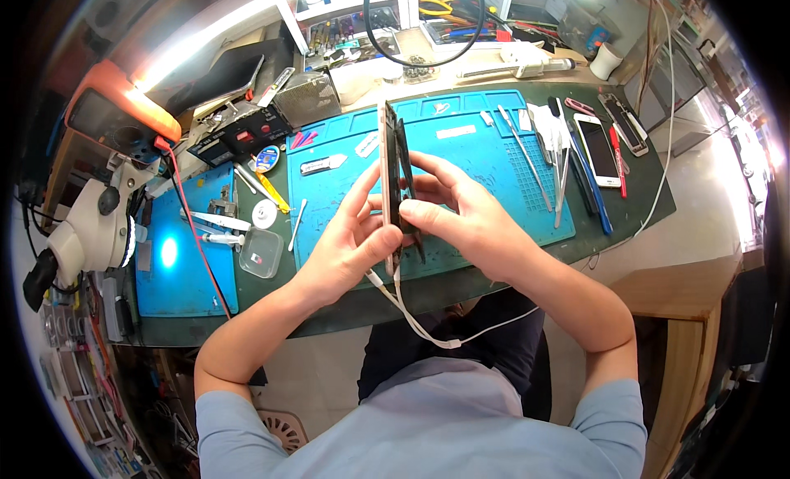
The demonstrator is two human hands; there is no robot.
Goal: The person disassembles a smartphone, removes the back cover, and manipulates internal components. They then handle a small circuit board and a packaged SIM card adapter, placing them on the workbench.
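Observation:
Over the blue silicone mat (494, 183), an opened phone stands on edge between my hands: a rose-gold body (385, 150) with a dark panel (403, 146) parted from it along its right side. My left hand (364, 236) grips the body from the left, thumb on its edge. My right hand (448, 211) grips the phone from the right, its thumb reaching to the gap between the two parts. A white cable (399, 306) hangs from the bottom of the phone and loops to the right. Fingertips behind the phone are partly hidden.
A microscope (107, 224), orange meter (115, 109) and second blue mat (173, 281) stand at left. Tweezers (561, 183), a white phone (599, 150) and an opened phone (625, 125) lie right. A black looped cable (424, 61) hangs above the back shelf.

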